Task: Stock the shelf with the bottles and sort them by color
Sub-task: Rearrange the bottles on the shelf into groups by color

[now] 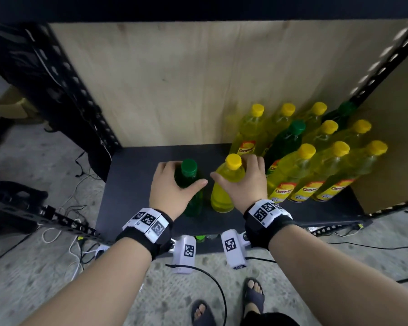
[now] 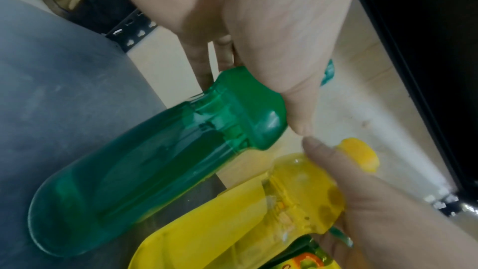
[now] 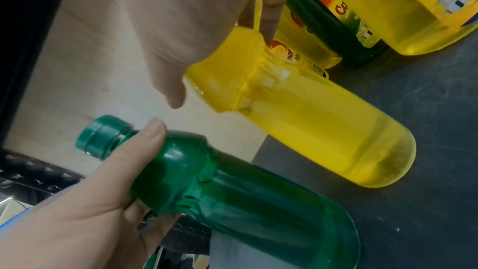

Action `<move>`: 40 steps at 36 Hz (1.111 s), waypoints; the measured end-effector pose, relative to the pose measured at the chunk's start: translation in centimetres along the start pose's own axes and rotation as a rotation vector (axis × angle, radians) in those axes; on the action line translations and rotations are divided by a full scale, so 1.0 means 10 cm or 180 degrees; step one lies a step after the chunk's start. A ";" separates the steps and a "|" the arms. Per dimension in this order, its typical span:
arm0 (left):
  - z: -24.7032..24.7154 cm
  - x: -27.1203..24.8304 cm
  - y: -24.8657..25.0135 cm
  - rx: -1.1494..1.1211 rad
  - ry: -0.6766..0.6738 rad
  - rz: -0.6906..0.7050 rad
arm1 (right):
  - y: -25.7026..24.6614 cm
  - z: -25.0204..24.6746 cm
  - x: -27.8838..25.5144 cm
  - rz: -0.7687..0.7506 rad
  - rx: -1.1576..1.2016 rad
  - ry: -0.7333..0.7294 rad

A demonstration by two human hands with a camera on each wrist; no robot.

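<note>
The green bottle (image 1: 190,184) is half covered by the left hand (image 1: 172,187) near the shelf's (image 1: 132,184) front edge; labels on the back-row bottles (image 1: 290,123) by the right edge are masked and blurred.

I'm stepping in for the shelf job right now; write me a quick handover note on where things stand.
Left hand grips a green bottle by its shoulder; right hand grips a yellow bottle the same way. Both bottles stand on the dark shelf, side by side near the front.
Done: a block of yellow bottles stands at the right.
Left: two green bottles sit mixed into that block, one at the back corner. Pull them out, group the greens on the bare left side, and add the held yellow to the block.
</note>
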State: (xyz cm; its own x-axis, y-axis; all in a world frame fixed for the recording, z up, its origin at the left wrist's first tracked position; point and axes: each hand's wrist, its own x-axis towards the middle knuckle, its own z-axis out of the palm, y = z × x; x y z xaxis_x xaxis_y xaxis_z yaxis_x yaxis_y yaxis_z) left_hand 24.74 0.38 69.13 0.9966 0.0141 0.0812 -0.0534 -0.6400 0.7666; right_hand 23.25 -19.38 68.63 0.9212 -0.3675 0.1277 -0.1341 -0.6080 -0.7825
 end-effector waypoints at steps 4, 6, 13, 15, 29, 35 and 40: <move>-0.03 -0.01 0.01 -0.0172 0.0115 -0.0253 | 0.03 0.00 0.00 0.0072 -0.0036 0.0000; -0.06 -0.02 -0.01 -0.0210 0.0079 -0.0263 | 0.03 -0.03 0.03 0.0024 -0.0089 -0.0079; -0.24 0.03 -0.11 -0.0210 -0.0355 -0.0147 | 0.05 -0.21 0.16 -0.0325 -0.0048 -0.0660; -0.31 0.09 -0.14 -0.0175 -0.0583 -0.0127 | 0.06 -0.28 0.22 -0.0290 -0.0062 -0.0969; -0.50 0.27 -0.12 -0.0102 -0.1283 -0.0058 | -0.04 -0.44 0.32 -0.0251 0.0068 -0.2038; -0.36 0.06 -0.05 0.0185 -0.0564 0.0053 | -0.08 -0.33 0.14 -0.0242 -0.0337 -0.0870; -0.22 -0.04 -0.01 0.0258 0.0131 -0.0297 | -0.12 -0.22 0.04 0.0089 -0.0499 -0.0485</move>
State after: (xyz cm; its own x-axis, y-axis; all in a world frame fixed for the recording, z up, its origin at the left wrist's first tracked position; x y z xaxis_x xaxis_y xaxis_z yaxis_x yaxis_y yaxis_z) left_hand 24.18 2.14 70.38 0.9935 0.1070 0.0393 0.0464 -0.6943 0.7182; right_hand 22.98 -20.32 70.93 0.9593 -0.2823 0.0044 -0.2045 -0.7055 -0.6786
